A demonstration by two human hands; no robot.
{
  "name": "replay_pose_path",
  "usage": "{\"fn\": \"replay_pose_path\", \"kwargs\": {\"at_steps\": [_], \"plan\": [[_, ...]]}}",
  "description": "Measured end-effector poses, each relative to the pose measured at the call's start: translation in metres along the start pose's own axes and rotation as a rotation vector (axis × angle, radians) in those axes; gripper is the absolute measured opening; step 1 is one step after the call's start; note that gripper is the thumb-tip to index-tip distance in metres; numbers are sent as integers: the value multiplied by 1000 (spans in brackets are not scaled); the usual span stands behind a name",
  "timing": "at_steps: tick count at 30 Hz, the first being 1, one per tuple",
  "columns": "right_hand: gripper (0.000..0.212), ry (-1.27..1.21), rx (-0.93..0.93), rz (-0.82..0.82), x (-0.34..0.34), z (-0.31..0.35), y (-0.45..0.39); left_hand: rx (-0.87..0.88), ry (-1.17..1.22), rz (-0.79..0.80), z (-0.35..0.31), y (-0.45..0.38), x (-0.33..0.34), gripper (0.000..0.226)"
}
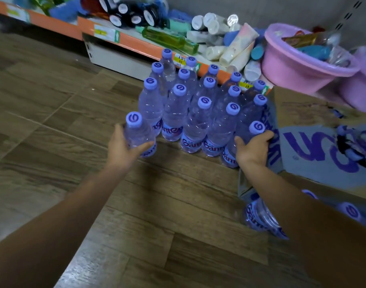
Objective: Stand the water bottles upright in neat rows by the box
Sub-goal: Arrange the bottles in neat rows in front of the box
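Left hand (124, 146) fingers curling round a clear purple-capped plastic water bottle (139, 135) off the block's left corner; right hand (253, 148) gripping another bottle (250, 134) against the grey cardboard box (315, 150); risking toppling the standing rows (194, 104) just beyond the fingertips.

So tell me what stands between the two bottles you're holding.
In the head view, three upright clear plastic purple-capped water bottles stand on the floor between the bottle in the left hand and the bottle in the right hand.
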State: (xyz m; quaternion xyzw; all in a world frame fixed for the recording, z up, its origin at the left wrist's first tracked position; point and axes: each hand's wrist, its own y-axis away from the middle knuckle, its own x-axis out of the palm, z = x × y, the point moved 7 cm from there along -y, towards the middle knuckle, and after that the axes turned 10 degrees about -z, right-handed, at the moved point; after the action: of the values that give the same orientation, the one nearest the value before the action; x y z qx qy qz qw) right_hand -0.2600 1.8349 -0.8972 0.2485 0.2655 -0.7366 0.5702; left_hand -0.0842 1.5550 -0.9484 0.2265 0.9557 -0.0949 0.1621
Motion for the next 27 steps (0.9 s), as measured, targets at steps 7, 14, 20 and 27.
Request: {"fn": "replay_pose_path", "kwargs": {"at_steps": [7,14,20,27], "plan": [[55,18,-100,136,-21,14,31,-77,71,-50,8,41,-38,51],[43,-486,22,373,-134,18,45,-113,159,150,-54,78,-26,40],[72,-582,-147,314,-330,-11,17,124,363,544,-233,150,43,46],[88,-499,-157,30,-453,-148,-39,335,367,1083,-349,328,184,43]]}}
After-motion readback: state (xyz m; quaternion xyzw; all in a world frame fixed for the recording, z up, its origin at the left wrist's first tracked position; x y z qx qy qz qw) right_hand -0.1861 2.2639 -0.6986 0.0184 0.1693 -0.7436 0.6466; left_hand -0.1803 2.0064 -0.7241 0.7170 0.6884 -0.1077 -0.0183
